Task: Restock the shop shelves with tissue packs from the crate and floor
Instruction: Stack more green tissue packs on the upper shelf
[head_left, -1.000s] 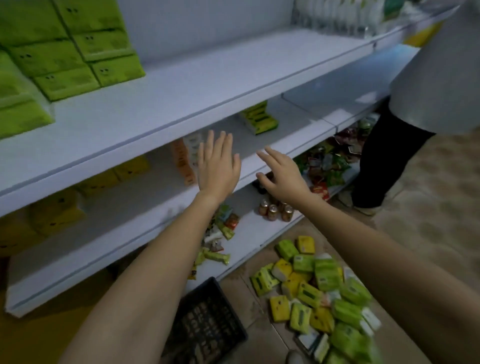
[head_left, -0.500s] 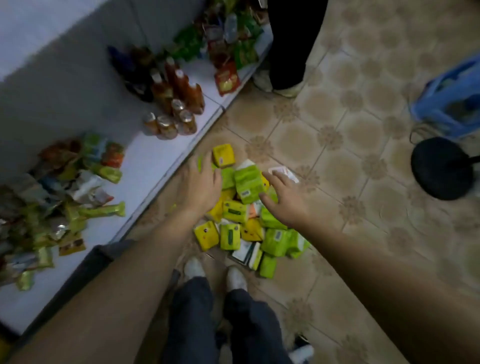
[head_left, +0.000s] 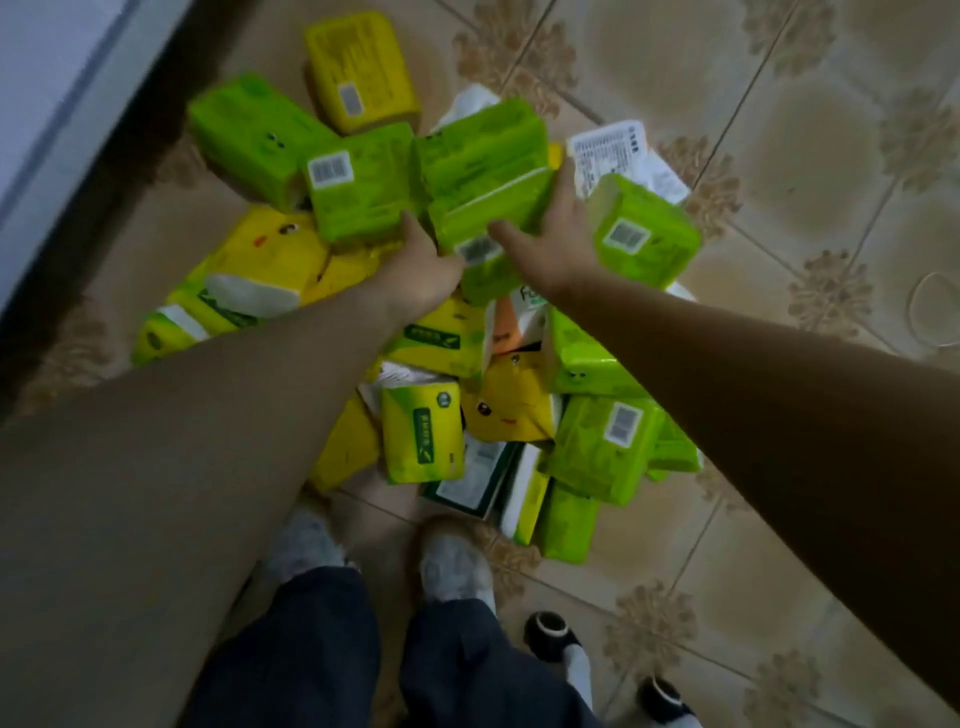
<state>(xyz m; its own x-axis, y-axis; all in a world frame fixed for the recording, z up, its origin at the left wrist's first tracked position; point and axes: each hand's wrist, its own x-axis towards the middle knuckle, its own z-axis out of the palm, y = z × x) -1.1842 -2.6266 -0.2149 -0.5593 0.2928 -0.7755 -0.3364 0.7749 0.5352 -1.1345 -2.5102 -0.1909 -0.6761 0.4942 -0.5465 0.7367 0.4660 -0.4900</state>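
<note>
i have both hands down in the pile (head_left: 421, 436) of tissue packs on the tiled floor (head_left: 779, 156), centre of the frame. the right hand (head_left: 553, 244) grasps the stacked green packs (head_left: 483, 171), with the thumb on the near face and the fingers (head_left: 563, 189) up the right side. the left hand (head_left: 423, 270) braces the stack's left edge with its thumb. its fingers are hidden beneath the packs, so i cannot tell whether they are clenched or released. judgement: the hands oppose each other so that several slippery packs lift as one block. most stock lies loose on the floor. the shelf edge (head_left: 62, 104) shows at upper left. no crate is in view.
</note>
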